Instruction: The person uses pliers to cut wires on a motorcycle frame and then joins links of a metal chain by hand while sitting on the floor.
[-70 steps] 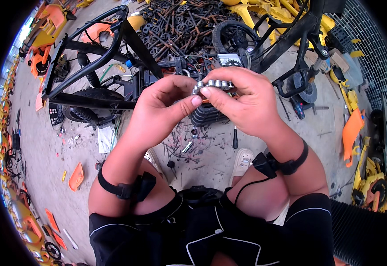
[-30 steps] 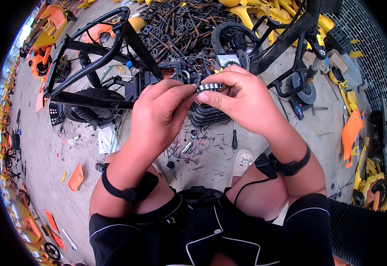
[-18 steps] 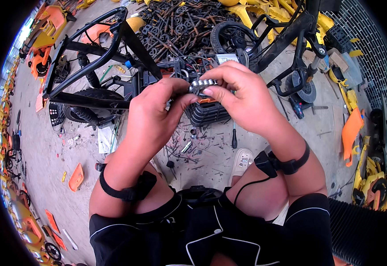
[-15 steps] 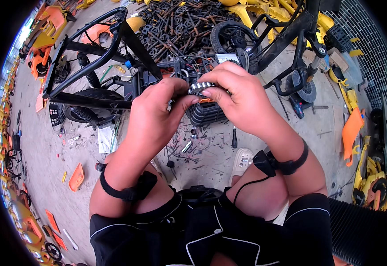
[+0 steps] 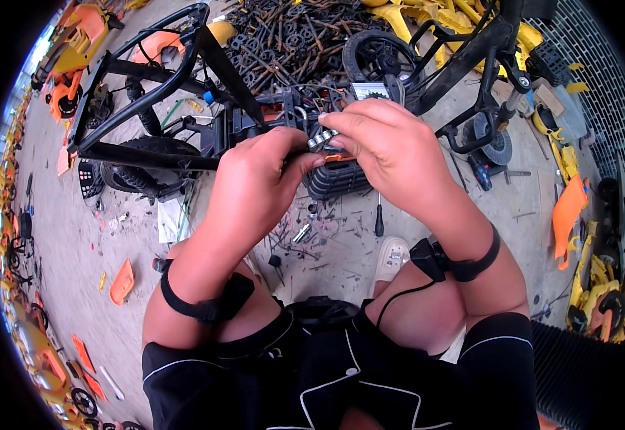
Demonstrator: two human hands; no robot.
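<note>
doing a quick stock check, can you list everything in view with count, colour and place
beaded metal part: 1, silver, between the hands
tubular framing: several pieces, black, left and right beyond the hands
metal pile: 1, dark and rusty, top centre
loose wheel: 1, black, right of pile
panels: many, yellow or orange, both sides and top
screwdriver: 1, black handle, floor
drill-like tool: 1, dark with blue and red, right
cylinder: 1, silver, floor
wall: 1, grey, far right
small scraps: too many to count
forearm straps: 2, black
shoes: 2, pale, one mostly hidden
left hand: 1, bare, at the part's left
right hand: 1, bare, pinching the part
</note>
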